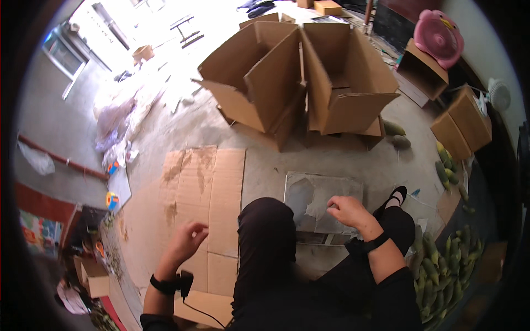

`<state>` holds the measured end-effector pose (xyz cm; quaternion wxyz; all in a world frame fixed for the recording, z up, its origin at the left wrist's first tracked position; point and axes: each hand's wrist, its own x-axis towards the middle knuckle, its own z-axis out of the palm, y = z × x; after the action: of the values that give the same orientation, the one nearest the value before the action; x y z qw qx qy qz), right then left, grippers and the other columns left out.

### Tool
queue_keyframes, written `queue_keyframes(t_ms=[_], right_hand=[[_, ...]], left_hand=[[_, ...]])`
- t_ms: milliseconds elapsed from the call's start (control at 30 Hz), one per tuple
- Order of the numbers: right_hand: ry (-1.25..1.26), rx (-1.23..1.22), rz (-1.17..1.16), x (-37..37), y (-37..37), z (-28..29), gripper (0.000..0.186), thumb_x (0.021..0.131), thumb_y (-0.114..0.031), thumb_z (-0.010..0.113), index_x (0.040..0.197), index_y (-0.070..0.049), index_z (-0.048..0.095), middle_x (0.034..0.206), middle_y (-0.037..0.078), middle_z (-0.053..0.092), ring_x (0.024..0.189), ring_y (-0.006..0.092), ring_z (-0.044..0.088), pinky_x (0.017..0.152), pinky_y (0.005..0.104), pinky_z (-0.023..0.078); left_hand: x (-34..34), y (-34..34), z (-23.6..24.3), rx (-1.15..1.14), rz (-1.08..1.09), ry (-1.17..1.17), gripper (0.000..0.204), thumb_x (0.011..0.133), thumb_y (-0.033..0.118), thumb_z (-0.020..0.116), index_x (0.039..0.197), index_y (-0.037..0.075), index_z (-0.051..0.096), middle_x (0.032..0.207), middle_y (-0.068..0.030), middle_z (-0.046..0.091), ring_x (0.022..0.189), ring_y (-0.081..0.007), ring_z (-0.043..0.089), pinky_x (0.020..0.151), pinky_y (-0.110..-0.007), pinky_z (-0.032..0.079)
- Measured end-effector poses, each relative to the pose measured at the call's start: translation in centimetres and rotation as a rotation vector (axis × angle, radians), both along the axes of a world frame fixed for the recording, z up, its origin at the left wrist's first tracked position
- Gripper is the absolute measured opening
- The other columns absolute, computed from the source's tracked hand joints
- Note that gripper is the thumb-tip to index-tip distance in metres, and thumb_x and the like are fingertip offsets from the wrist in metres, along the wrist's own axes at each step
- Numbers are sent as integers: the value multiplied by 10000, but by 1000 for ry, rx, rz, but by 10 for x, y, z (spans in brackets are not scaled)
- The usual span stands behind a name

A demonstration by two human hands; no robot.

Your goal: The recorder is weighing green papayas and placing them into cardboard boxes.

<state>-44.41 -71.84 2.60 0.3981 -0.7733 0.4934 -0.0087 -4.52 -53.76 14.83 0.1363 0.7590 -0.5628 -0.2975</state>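
Observation:
My left hand [187, 241] hangs in the air over a flattened cardboard sheet [226, 187] on the floor. Its fingers are loosely bent, with a gap between thumb and forefinger and nothing seen between them. Farther right, my right hand [350, 212] hovers above a low stool-like stand [326, 218] with a worn grey top. The fingers of that hand are curled together, and I see no object in them. Both wrists wear a black band. Beyond the stand are two open, tall cardboard boxes, the left box [254, 83] and the right box [353, 110].
Long green gourd-like vegetables [447, 270] are heaped at the lower right, several more [446, 168] above them. A pink fan [439, 38] sits on a carton [422, 71]. Tape rolls [112, 200] and crumpled plastic [118, 113] lie on the left. A black shoe [395, 199] rests beside the stand.

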Motion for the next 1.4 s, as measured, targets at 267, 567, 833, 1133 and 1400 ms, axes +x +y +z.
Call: queue_keyframes(t_ms=[267, 567, 833, 1133, 1400], right_hand=[[-25, -26, 37, -11, 7, 25, 288, 837, -293, 614, 1037, -88, 635, 989, 151, 661, 957, 351, 611, 821, 427, 485], [-156, -118, 2, -18, 14, 31, 282, 836, -269, 621, 1031, -65, 624, 970, 171, 655, 935, 361, 613, 790, 449, 491], [-193, -68, -69, -38, 16, 39, 277, 841, -258, 622, 1042, -70, 597, 949, 152, 650, 924, 357, 611, 769, 443, 485], [-340, 110, -15, -55, 21, 45, 318, 849, -266, 625, 1093, -65, 590, 880, 99, 638, 802, 271, 606, 698, 379, 473], [-513, 454, 384, -56, 72, 88, 415, 867, -241, 626, 1233, -65, 540, 995, 42, 621, 891, 172, 600, 776, 322, 476]], left_hand=[[-114, -217, 47, -361, -374, 107, 519, 823, 153, 666, 1297, 58, 478, 1233, -169, 518, 1100, -293, 551, 901, -360, 463], [-269, -364, 48, -532, -615, -211, 772, 755, 262, 723, 1401, 72, 345, 1317, -169, 474, 1216, -351, 466, 1005, -403, 405], [-322, -409, 18, -245, -610, -376, 402, 742, 236, 673, 1120, 98, 657, 1051, -137, 659, 1025, -310, 609, 884, -408, 486], [-263, -328, 6, -411, -965, -449, 215, 818, 151, 565, 984, 156, 702, 921, -80, 655, 907, -287, 624, 766, -409, 501], [-191, -197, 12, -557, -1383, -436, 266, 733, 118, 555, 966, 182, 666, 889, 17, 613, 893, -180, 575, 931, -365, 411]])
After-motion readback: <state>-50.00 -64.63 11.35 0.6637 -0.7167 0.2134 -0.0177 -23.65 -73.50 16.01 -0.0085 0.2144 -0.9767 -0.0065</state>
